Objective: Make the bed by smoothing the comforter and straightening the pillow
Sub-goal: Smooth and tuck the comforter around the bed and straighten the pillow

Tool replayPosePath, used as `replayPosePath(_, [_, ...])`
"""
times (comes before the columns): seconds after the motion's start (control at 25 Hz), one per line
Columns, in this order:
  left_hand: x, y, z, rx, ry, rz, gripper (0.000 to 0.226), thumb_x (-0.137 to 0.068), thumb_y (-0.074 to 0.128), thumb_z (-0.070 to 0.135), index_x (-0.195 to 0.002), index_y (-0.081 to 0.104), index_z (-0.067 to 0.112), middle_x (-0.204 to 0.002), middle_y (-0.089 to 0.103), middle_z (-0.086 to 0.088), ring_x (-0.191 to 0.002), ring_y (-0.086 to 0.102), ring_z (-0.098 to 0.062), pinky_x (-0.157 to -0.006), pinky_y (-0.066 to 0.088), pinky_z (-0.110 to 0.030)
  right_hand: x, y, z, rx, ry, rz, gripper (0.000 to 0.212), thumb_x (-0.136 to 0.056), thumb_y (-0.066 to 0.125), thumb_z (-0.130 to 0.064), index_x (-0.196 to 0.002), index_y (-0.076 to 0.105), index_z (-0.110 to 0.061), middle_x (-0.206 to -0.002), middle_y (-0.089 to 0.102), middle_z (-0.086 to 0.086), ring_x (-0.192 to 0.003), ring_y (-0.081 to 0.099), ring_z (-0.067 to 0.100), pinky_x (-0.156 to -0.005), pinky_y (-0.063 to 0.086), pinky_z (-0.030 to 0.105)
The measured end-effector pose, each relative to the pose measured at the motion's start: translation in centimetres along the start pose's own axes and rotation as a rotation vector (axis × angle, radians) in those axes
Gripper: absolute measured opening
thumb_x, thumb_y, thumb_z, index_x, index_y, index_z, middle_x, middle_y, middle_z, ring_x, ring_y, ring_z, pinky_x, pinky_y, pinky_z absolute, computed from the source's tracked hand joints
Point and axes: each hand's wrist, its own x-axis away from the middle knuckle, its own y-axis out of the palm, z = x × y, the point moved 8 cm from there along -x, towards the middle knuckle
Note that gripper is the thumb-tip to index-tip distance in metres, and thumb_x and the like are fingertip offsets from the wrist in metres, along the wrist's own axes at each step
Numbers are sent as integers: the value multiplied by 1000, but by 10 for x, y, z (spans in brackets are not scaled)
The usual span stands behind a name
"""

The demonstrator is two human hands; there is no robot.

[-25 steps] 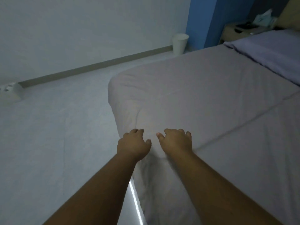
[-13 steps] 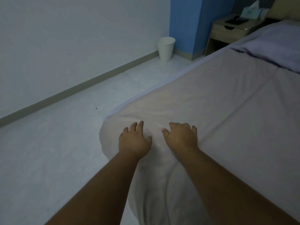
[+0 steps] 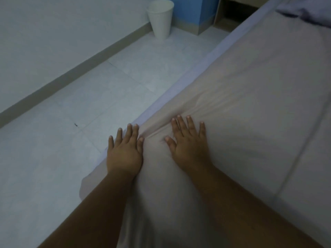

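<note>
Comforter [image 3: 250,104] creases beneath left hand [image 3: 124,154] and right hand [image 3: 189,149]: both hands now spread flat, seemingly pressing, earlier curled

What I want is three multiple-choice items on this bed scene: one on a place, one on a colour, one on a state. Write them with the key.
1. The white bin stands: A on the bed; B on the floor by the wall; C on a shelf.
2. The wall panel behind the bin is: A blue; B red; C green.
3. The left hand and right hand are: A clenched in fists; B raised in the air; C flat, fingers straight, on the comforter.

Key: 1 B, its base rests on the floor beside the wall. 2 A, the panel is plainly blue. 3 C, both palms press the comforter, with wrinkles bunched between them.
</note>
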Motion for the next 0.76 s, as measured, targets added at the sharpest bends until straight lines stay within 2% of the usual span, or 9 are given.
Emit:
replayPosePath(0.08, [-27, -8, -26, -20, 3, -13, 54, -99, 10, 44, -151, 6, 30, -160, 7, 8, -148, 0, -19, -120, -3, -41, -26, 2, -23, -11, 12, 2, 65, -90, 28, -53, -141, 43, -16, -147, 44, 2, -138, 35, 27, -111, 9, 55])
replayPosePath(0.2, [-55, -6, -49, -64, 50, -120, 56, -98, 5, 47, -151, 9, 30, -160, 9, 8, -148, -1, -19, -120, -1, -43, -50, 8, -42, -32, 29, -24, 64, -89, 32, -53, -140, 45, -17, -146, 46, 1, -137, 37, 28, -111, 13, 54])
replayPosePath(0.28, [-69, -2, -48, -14, 132, -189, 69, -89, -4, 58, -151, 9, 30, -160, 7, 8, -148, -2, -18, -120, 1, -43, -56, 8, -43, -49, 12, -28, 63, -91, 33, -54, -141, 43, -18, -147, 44, 1, -138, 36, 27, -111, 14, 52])
replayPosePath(0.36, [-97, -7, -38, 71, 219, -234, 87, -74, -11, 66, -151, -1, 27, -160, 0, 8, -147, -6, -17, -119, 1, -41, -62, 1, -32, -55, 67, -7, 65, -94, 24, -57, -143, 40, -18, -150, 40, 1, -139, 34, 26, -111, 15, 49])
replayPosePath(0.4, [-116, -11, -26, 101, 285, -242, 89, -71, -10, 68, -150, -7, 25, -160, -4, 7, -147, -7, -17, -119, 1, -41, -67, -6, -19, -42, 161, 32, 68, -94, 19, -59, -144, 39, -18, -150, 39, 2, -139, 33, 27, -112, 16, 47])
replayPosePath(0.48, [-159, -24, 27, 103, 500, -212, 88, -73, -4, 68, -149, -8, 23, -159, -5, 4, -148, -4, -22, -118, 4, -45, -79, -22, 26, -19, 493, 123, 72, -91, 17, -61, -146, 35, -17, -153, 34, 4, -141, 28, 28, -115, 15, 47])
replayPosePath(0.56, [-185, -39, 101, 74, 740, -154, 84, -79, 0, 63, -151, -3, 20, -160, -2, -1, -148, -1, -26, -117, 5, -48, -84, -28, 77, -28, 777, 114, 75, -90, 17, -62, -150, 21, -17, -158, 19, 3, -146, 13, 26, -116, 6, 48])
replayPosePath(0.68, [-211, -36, 199, -12, 1005, -105, 73, -89, 10, 56, -152, 8, 20, -160, 7, -3, -147, 6, -26, -116, 7, -50, -98, -22, 120, 6, 899, 53, 76, -90, 14, -63, -152, 12, -18, -160, 9, 1, -147, 4, 23, -116, -2, 49])
replayPosePath(0.76, [-224, -24, 234, -72, 1143, -17, 68, -91, 19, 51, -146, 33, 14, -153, 33, -8, -141, 30, -29, -112, 21, -53, -108, -12, 123, 74, 889, 65, 77, -88, 13, -62, -150, 21, -17, -159, 18, 2, -146, 11, 24, -115, -3, 50])
